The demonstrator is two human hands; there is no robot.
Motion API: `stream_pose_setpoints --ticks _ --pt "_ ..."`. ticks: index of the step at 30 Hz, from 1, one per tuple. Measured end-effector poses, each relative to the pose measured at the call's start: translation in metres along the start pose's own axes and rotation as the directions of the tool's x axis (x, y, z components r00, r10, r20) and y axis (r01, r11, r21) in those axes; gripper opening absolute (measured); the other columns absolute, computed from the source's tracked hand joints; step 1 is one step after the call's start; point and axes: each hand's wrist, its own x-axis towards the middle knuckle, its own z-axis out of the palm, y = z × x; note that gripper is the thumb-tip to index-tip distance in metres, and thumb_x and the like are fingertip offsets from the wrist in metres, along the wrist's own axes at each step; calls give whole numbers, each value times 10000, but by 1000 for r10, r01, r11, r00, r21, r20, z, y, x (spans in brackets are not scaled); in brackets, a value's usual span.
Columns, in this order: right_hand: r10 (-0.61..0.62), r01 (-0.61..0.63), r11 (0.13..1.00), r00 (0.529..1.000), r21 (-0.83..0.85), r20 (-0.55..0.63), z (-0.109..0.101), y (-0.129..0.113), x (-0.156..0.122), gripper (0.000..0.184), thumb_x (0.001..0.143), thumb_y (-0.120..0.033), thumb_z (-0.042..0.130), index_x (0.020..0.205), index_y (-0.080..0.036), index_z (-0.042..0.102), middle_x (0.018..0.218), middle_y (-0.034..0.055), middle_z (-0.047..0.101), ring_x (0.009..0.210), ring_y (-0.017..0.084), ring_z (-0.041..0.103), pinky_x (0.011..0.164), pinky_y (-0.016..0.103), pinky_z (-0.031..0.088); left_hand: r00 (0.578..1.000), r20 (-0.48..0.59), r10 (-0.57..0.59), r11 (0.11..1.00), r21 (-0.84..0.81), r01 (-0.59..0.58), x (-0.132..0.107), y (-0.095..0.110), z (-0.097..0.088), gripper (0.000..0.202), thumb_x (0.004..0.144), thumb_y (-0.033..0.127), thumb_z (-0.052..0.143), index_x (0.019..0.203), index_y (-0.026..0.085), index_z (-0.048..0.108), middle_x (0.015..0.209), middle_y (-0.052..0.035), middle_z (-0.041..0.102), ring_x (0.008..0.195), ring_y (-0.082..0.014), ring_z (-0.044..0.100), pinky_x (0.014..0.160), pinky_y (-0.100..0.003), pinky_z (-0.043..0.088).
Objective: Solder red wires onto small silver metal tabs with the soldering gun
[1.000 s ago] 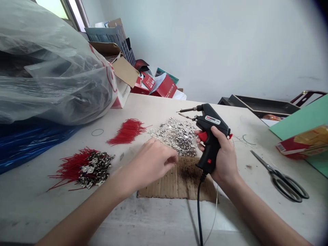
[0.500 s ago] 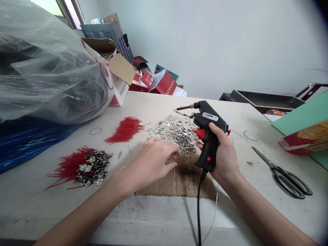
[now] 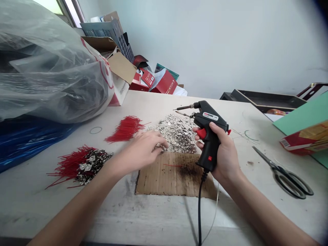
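A person's right hand grips a black soldering gun by its handle, forefinger on the red trigger, the tool held upright just above the right edge of a scorched cardboard mat. The left hand, fingers curled narrowly, picks at the heap of small metal terminals just beyond the mat; whether a piece is pinched cannot be told. One red wire lies on the mat. The terminals look light, stiff and slippery, best nipped by their edges; the gun's tip is probably hot. Scissors lie well right of the mat.
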Motion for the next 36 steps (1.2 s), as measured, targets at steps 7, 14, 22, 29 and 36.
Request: stream_pose_setpoints --ticks 7,14,22,29,36 --pt "43 -43 999 999 17 7 0 -1 1 417 885 -406 790 1185 -119 745 985 106 765 632 102 613 474 154 475 986 146 -87 995 54 80 -9 7 -14 525 804 684 810 1145 303 692 1221 4 681 1211 -311 557 1081 -558 338" --pt "62 -62 998 998 12 3 1 -3 -2 437 886 -426 797 1193 -120 744 929 91 748 606 98 588 450 153 448 982 154 -112 993 47 106 -10 13 -12 498 842 632 802 1169 281 669 1213 -20 679 1203 -309 551 1075 -538 335" --pt "8 -11 999 999 53 51 0 1 3 396 913 -393 772 1173 -96 738 997 135 763 678 113 611 513 169 485 988 77 131 987 82 -137 -8 23 5 182 979 461 725 993 279 726 1100 12 668 1045 -227 571 1004 -458 331" --pt "-1 0 1000 999 30 32 0 0 3 357 909 -409 772 1117 -119 771 993 110 756 666 109 593 501 174 477 936 90 341 865 359 -349 -5 33 12 171 998 189 605 849 159 685 945 -29 646 944 -209 563 853 -404 337" --pt "-14 11 999 999 46 47 -1 -1 3 339 905 -381 765 1113 -114 770 982 109 761 685 103 606 528 165 471 937 120 329 871 344 -350 -2 35 10 152 912 168 567 780 168 644 927 -32 648 930 -209 565 871 -399 368"
